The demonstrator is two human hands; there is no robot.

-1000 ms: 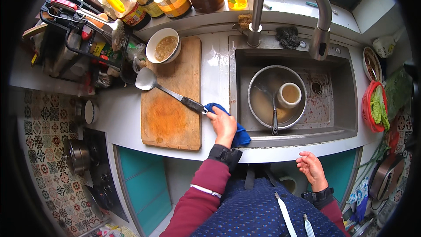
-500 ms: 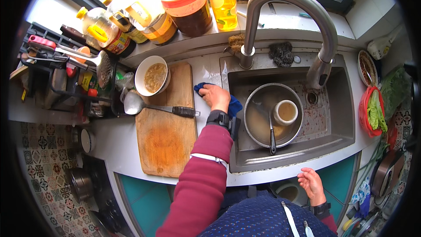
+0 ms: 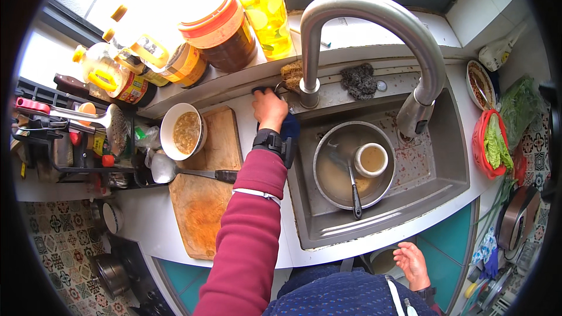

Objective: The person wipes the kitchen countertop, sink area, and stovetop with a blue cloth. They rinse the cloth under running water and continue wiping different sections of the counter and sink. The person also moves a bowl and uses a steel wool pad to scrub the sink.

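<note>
My left hand (image 3: 271, 110) is pressed down on a dark blue cloth (image 3: 290, 128) on the white counter strip left of the sink, close to the back ledge. Its fingers curl over the cloth, part of which is hidden beneath the palm. Beside it on the left lies a wooden cutting board (image 3: 202, 216), with a white bowl of brownish food (image 3: 186, 131) and a metal spatula (image 3: 193, 172) on it. My right hand (image 3: 412, 264) hangs empty in front of the counter edge, fingers loosely bent and apart.
In the grey sink (image 3: 427, 196) a pot of cloudy water (image 3: 354, 164) holds a small cup and a black-handled utensil. A tall faucet (image 3: 374, 3) arches over it. Bottles and a red-lidded jar (image 3: 219, 35) line the sill. A red basket of greens (image 3: 490, 143) stands at right.
My left hand has slid the blue cloth farther back along the counter, toward the ledge by the faucet base. The view has shifted a little; my right hand stays empty.
</note>
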